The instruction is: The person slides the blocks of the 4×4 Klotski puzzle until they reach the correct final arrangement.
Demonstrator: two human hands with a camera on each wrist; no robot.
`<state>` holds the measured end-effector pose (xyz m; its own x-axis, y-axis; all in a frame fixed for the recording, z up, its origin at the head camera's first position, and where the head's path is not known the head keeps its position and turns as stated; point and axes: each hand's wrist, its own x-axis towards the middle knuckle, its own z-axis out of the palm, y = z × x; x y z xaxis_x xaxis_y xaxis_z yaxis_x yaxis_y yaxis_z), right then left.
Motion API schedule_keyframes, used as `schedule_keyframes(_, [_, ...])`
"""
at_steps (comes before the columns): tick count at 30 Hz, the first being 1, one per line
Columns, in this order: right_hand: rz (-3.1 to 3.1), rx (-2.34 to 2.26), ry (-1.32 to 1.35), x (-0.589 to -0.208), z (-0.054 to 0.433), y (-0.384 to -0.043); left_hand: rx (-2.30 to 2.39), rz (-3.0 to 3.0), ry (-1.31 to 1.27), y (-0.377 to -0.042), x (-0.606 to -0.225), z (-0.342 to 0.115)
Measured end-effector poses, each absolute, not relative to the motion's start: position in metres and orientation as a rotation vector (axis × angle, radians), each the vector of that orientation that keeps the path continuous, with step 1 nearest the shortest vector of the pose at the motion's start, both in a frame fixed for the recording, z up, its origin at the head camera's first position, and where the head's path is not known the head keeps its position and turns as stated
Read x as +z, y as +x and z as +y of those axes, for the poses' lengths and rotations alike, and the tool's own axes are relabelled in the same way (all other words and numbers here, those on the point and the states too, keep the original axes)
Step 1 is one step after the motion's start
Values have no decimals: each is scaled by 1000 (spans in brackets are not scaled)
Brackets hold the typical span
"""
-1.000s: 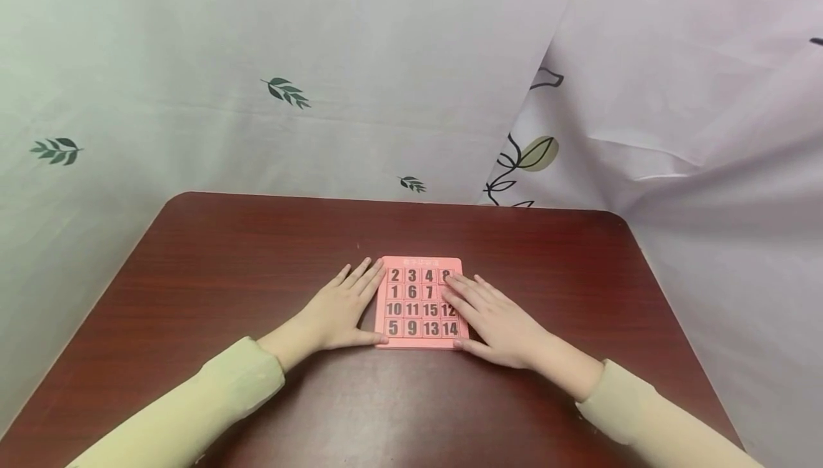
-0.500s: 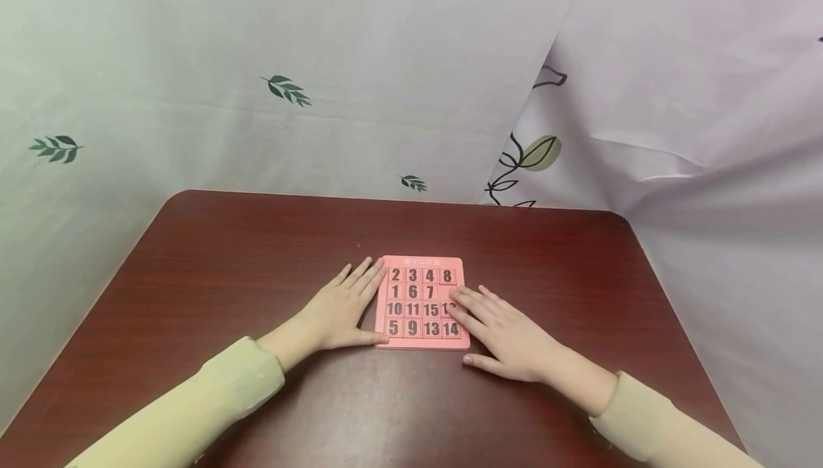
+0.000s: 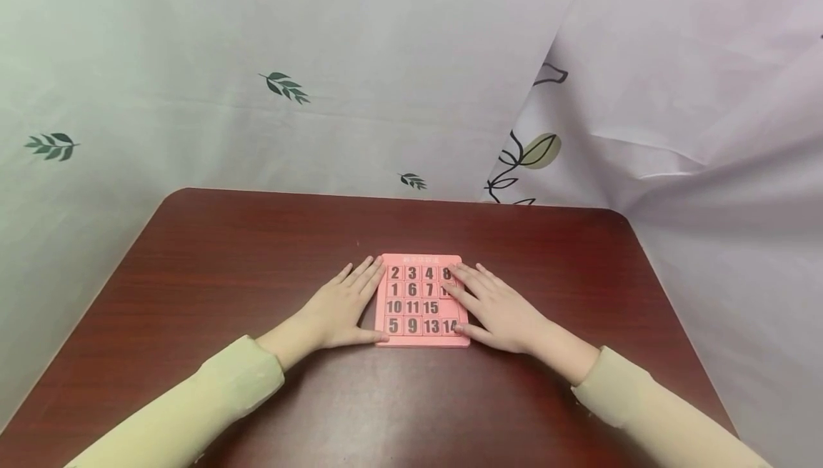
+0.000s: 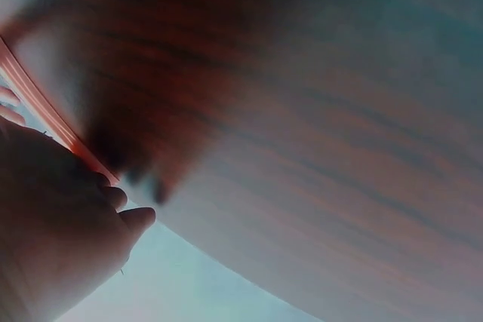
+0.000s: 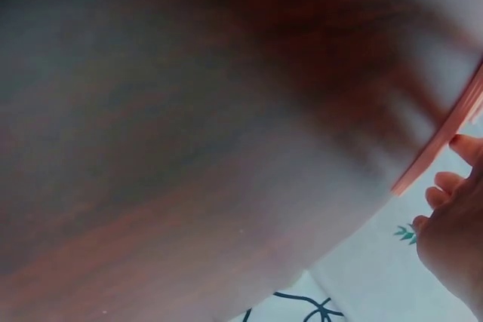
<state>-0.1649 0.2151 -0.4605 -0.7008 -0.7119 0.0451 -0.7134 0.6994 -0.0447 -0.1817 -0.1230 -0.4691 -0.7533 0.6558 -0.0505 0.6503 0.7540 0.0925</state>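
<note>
A pink sliding number puzzle lies flat on the dark red-brown table. My left hand lies along its left side with fingers straight, fingertips at the upper left edge and thumb on the lower left corner. From the right, my right hand reaches over the frame, its straight fingers on the tiles near the 8 and a partly covered tile below it. Its thumb touches by the 14. A bare slot shows right of the 15, partly hidden by the hand. Both wrist views catch only the puzzle's thin edge.
Pale cloth with leaf prints hangs behind the table. More cloth drapes at the right, with a fold where the two meet. The table's far edge runs just in front of the cloth.
The 12 tile has slid up from the third row into the gap under the 8, leaving the slot below bare. My right hand drew back toward me, then moved forward again. My left hand stayed put.
</note>
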Motion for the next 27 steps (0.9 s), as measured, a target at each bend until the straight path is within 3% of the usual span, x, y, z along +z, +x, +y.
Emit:
schedule_keyframes(18, [-2770,82,1385,-457,192,-150,104,2872,1071,-186,-467,-123])
schedule_keyframes(27, [-2764,77,1351,-463,210,-146,141,2857,1067,-184,-468,-122])
